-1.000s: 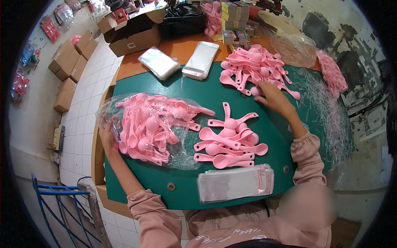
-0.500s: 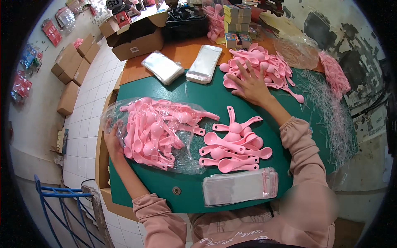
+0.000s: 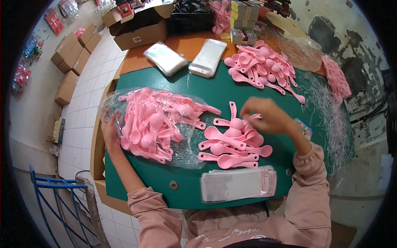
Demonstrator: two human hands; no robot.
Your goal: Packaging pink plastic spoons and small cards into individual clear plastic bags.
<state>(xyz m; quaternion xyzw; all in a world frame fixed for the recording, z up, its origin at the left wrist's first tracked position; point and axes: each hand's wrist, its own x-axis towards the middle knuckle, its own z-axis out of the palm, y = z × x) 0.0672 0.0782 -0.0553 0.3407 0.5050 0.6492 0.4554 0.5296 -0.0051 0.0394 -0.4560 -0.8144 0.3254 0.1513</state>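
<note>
Right hand [image 3: 264,118], grip curled over the small spoon pile [image 3: 233,142], its hold hidden; left hand [image 3: 111,132] flat against the bagged spoons [image 3: 155,124]. Sleeves [image 3: 237,184] below look unfilled; most spoons remain loose.

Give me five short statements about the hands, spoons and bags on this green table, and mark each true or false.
1. The right hand is over the small pile of pink spoons in the middle. True.
2. The left hand holds a cardboard box. False: it rests at the edge of the clear bag of pink spoons.
3. A flat stack of clear bags lies nearest the person. True.
4. The spoons are blue. False: pink.
5. The table mat is green. True.
</note>
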